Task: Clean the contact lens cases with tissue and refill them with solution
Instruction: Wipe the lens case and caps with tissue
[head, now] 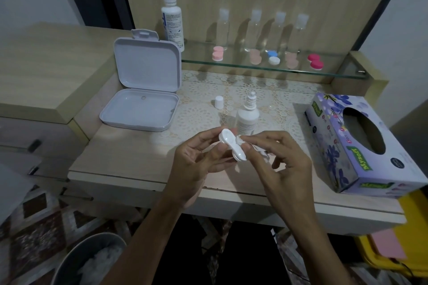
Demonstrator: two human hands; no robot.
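The wiping step looks to be in hand: the person's left hand (196, 157) grips a white contact lens case (232, 146) by its lower end, fingers curled round it, and holds it in the air above the front edge of the counter (120, 157). The right hand (275, 152) pinches a crumpled bit of white tissue (240, 139) between thumb and forefinger and presses it against the upper part of the case. The case is a small, glossy, two-well piece with no caps visible on it; whether the wells are dry cannot be told. Judging from this, the next move calls for working the tissue round each well, then setting it aside and reaching for the small solution bottle (247, 118), which stands uncapped just behind the hands near the middle of the counter, its white cap (218, 102) lying apart to its left. A tissue box (361, 146) sits at the right edge, an open white plastic box (143, 95) toward the left edge. More coloured cases (268, 58) wait on the glass shelf (335, 71) along the back.
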